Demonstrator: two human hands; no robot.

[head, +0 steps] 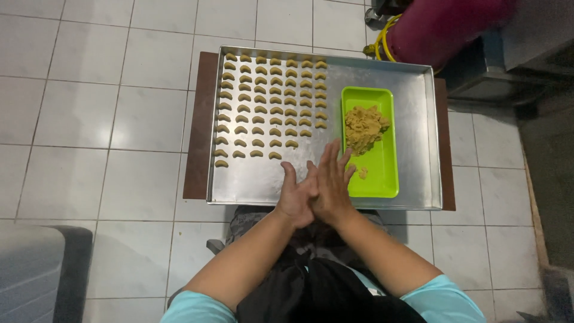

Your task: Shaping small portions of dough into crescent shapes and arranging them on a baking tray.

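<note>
My left hand (294, 197) and my right hand (332, 182) are pressed palm to palm over the near edge of a large metal baking tray (418, 119); whatever lies between the palms is hidden. Several rows of small crescent-shaped dough pieces (269, 101) fill the tray's left half. A bright green rectangular tray (382, 173) sits on the metal tray's right side, just beyond my right fingertips, with a lump of tan dough (365, 125) at its far end and a small crumb (362, 173) nearer.
The metal tray rests on a dark brown low table (196, 131) over a white tiled floor (89, 119). A magenta cylinder (442, 27) with a yellow hose stands at the back right. A grey object (30, 269) sits at the lower left.
</note>
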